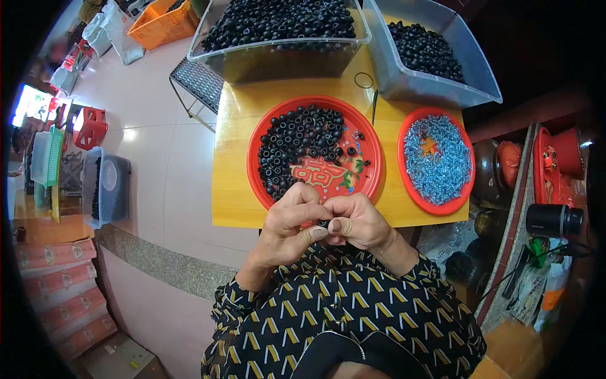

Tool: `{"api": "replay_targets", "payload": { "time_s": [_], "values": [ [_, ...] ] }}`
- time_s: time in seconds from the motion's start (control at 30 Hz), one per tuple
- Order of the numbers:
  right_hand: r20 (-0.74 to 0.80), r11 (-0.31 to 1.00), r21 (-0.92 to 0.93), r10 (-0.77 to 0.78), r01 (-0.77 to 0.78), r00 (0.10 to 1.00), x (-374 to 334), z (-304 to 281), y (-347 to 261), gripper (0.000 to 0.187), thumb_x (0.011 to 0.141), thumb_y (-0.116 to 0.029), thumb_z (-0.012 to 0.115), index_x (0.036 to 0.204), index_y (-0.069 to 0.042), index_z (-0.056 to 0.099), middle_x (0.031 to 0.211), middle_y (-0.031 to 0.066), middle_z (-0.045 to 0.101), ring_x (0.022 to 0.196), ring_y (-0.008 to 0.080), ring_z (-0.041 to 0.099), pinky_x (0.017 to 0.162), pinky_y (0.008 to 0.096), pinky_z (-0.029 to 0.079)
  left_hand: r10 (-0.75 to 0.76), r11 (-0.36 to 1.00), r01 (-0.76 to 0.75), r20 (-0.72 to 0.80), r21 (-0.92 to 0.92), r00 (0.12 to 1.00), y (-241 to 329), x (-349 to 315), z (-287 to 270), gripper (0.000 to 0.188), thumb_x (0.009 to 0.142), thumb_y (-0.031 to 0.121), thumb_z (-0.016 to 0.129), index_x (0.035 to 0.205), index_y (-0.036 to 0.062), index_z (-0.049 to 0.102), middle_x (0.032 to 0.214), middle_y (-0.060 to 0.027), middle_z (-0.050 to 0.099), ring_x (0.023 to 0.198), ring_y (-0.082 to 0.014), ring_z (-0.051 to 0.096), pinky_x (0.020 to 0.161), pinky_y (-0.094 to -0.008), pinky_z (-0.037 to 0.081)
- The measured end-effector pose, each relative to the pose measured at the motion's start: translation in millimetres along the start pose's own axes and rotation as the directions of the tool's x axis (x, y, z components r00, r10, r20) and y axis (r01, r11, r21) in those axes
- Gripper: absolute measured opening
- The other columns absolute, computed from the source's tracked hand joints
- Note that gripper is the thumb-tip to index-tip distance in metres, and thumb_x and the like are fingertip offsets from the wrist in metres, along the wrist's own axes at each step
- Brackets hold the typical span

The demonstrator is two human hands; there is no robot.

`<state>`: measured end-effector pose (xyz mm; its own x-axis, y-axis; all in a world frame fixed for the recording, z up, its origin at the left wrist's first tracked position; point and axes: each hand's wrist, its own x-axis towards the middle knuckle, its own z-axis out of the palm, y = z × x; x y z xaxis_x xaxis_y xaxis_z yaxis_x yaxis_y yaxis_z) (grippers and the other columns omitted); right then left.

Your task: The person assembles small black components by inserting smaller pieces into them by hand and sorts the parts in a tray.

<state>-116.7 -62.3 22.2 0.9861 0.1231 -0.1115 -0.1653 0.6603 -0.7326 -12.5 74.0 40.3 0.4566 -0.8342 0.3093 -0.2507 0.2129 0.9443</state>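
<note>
My left hand point(289, 221) and my right hand point(361, 222) meet in front of my chest, at the table's near edge. Between their pinched fingertips shows a small black hollow round piece point(324, 223), mostly covered by the fingers. Both hands are closed on it. Just beyond them lies a round red tray point(254, 174) with a printed pattern. Many loose black hollow round pieces point(291, 140) cover its left and far parts. To the right, a smaller red tray point(468, 183) holds a heap of tiny shiny bluish pieces point(435, 177).
Two clear plastic bins point(278, 63) point(435, 88) of black pieces stand at the back of the yellow table point(233, 170). A thin black ring point(363, 80) and a dark slim stick point(374, 107) lie near them. A black cylindrical container point(554, 220) sits on the right shelf.
</note>
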Motion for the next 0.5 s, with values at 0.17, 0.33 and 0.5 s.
{"api": "replay_targets", "payload": {
  "time_s": [0.17,0.33,0.5],
  "values": [
    [-0.084,1.0,-0.01,0.005,-0.006,0.996,0,3,0,0.025,0.085,-0.026,0.056,0.086,-0.001,0.055,0.062,-0.0017,0.049,0.049,0.0029,0.043,0.042,0.0155,0.034,0.006,0.999,-0.006,-0.025,0.036,1.0,-7,1,2,0.016,0.067,0.002,0.068,0.081,0.0021,0.062,0.075,-0.0037,0.046,0.072,-0.0151,0.046,0.063,-0.0257,0.039],
    [-0.126,0.999,-0.015,0.049,-0.052,0.991,1,-2,4,0.024,0.086,-0.025,0.055,0.083,-0.001,0.055,0.06,-0.0009,0.048,0.048,0.0038,0.043,0.04,0.0165,0.036,-0.014,1.0,0.015,-0.056,0.024,0.998,-17,-3,4,0.018,0.066,0.003,0.069,0.082,0.0015,0.062,0.077,-0.0046,0.049,0.071,-0.0141,0.048,0.062,-0.0252,0.04],
    [-0.128,0.988,0.156,0.042,-0.021,0.991,5,-5,4,0.026,0.087,-0.025,0.054,0.083,0.0,0.056,0.064,0.0018,0.052,0.051,0.0071,0.049,0.041,0.018,0.038,-0.038,0.998,0.031,-0.134,-0.051,0.99,-14,-3,6,0.021,0.069,0.005,0.068,0.088,0.0003,0.062,0.08,-0.0052,0.051,0.072,-0.0138,0.049,0.063,-0.0242,0.04]
  ]
}}
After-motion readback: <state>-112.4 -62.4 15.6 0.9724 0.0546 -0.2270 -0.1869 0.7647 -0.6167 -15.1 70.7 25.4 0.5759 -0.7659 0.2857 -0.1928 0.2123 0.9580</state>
